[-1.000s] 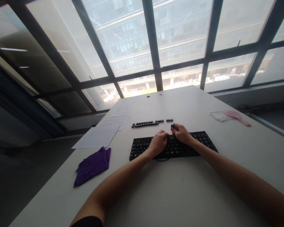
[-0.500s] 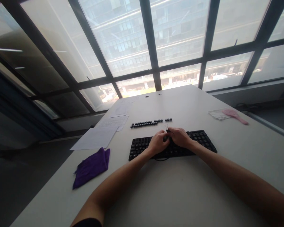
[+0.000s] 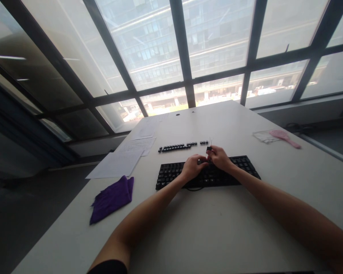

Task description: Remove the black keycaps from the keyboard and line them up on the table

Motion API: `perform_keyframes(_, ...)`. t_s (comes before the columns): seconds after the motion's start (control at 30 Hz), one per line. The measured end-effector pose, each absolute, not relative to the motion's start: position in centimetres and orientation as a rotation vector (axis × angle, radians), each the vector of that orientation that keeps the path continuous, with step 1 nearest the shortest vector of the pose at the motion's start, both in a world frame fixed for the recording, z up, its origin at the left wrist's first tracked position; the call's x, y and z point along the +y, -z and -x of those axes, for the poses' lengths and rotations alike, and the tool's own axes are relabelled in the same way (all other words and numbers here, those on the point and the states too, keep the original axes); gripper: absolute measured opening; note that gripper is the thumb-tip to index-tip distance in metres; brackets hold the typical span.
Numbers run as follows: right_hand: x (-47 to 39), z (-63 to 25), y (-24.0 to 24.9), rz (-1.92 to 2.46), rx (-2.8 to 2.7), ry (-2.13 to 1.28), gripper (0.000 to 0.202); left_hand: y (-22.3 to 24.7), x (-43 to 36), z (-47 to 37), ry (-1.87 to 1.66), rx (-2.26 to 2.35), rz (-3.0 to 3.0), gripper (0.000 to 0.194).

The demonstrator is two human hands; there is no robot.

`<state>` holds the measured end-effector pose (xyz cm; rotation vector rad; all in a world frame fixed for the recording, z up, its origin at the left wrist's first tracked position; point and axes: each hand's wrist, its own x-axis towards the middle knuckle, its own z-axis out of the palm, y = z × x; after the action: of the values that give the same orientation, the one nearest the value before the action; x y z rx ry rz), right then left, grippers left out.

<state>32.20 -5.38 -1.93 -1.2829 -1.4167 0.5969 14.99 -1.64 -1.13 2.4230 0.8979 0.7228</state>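
A black keyboard lies across the table in front of me, partly hidden under my hands. Pinched in my right hand, above the keyboard's back edge, is what looks like a keycap puller, with a dark body and thin wires pointing up. My left hand is closed over the middle of the keyboard, its fingertips close to the right hand's. Whatever those left fingers hold is too small to make out. Behind the keyboard, loose black keycaps stand in rows.
A folded purple cloth lies on the left of the white table. Paper sheets are spread at the left edge. On the right, a pink hairbrush-shaped item rests partly on a clear bag. Windows rise beyond.
My right hand has lifted slightly away from the keyboard, to the right, bringing the puller's dark body into view. My left hand has shifted a little to the right too.
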Motion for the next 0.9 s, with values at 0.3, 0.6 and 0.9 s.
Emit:
perform_keyframes(0.3, -5.8, -31.6, 1.7, 1.201, -1.436, -0.501, 0.020, 1.3, -1.9, -14.9, -0.929, 0.802, -2.268, 0.027)
perform_keyframes(0.6, -5.9, -31.2, 1.7, 1.261, -1.494, -0.548, 0.015, 1.4, -2.6, -14.5, -1.083, 0.765, -2.320, 0.033)
perform_keyframes(0.9, -5.1, -31.5, 2.1, 1.248, -1.343, -0.579, 0.019, 1.0, -3.1, -14.6, -1.037, 0.601, -2.607, 0.019)
